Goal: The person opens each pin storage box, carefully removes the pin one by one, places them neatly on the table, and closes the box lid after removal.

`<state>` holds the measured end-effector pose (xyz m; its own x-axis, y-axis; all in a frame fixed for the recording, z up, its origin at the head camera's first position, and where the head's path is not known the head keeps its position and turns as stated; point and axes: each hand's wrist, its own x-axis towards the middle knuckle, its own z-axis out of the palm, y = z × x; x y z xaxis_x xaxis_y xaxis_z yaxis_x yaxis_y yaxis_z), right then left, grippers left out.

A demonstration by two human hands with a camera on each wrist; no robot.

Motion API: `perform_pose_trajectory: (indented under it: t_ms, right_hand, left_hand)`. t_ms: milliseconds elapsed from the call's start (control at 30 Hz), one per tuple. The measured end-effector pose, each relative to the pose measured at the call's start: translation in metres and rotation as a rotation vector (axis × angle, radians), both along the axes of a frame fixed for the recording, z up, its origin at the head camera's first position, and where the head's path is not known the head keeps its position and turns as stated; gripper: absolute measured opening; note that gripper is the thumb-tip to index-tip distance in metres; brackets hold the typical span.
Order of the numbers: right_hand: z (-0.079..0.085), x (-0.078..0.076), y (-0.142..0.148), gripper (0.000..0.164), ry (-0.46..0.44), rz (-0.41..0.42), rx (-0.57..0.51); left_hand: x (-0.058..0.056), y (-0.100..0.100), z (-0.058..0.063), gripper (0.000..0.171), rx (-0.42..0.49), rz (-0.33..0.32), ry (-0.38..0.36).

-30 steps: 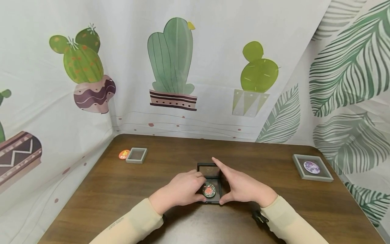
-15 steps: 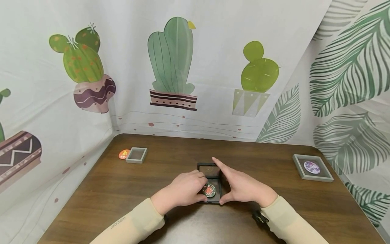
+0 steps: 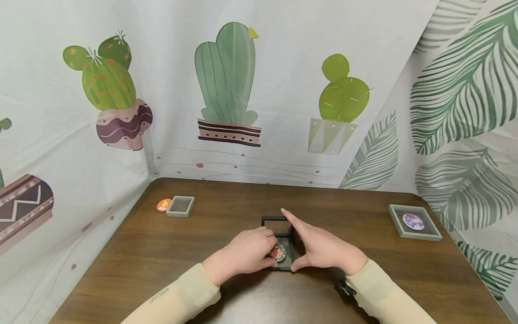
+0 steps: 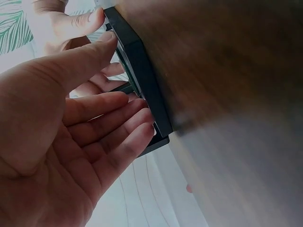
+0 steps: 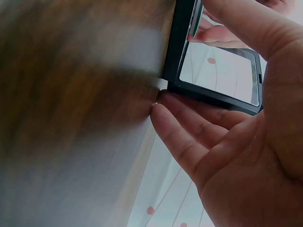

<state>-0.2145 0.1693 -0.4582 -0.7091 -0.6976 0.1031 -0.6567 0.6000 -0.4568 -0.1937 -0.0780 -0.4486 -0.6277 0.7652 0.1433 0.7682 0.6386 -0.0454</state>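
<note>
While both hands sit at mid-table, there's an orange round badge (image 3: 163, 205) far left on the wooden table (image 3: 230, 204), against a small grey square frame (image 3: 180, 205); can't tell from here if it's partly underneath. Next, the left hand (image 3: 251, 249), at the left side of a black hinged display case (image 3: 288, 262): fingers bent, thumb apart, tips right by a green round badge (image 3: 279, 253) with a red motif. Can't tell if they're pinching it. That badge is in the case base, left part hidden by fingers. Lid (image 3: 274, 218) stands upright at the far side. Right hand (image 3: 328, 247): thumb spread wide to the near right corner, fingers fairly straight, mostly together, tips near the hinge. Far right, well apart: larger grey square frame (image 3: 421, 236), purple round badge (image 3: 413, 222) in its window.
</note>
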Motion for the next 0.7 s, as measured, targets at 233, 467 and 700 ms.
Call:
perform_pose_trajectory:
  t_ms: [233,467,700]
  right_hand:
    - [0.0006,0.0009,-0.0001,0.138,-0.004,-0.006,0.001]
    - [0.0001,0.0018,0.0,0.139,-0.011,-0.017,0.003]
    - [0.0007,0.0011,-0.0004,0.138,-0.006,-0.01,0.003]
  left_hand:
    - [-0.0008,0.0014,-0.0016,0.035,0.014,-0.009,-0.014]
    - [-0.0006,0.0021,-0.0028,0.032,0.01,-0.018,-0.008]
    - [-0.0006,0.0014,-0.003,0.032,0.006,-0.024,0.012]
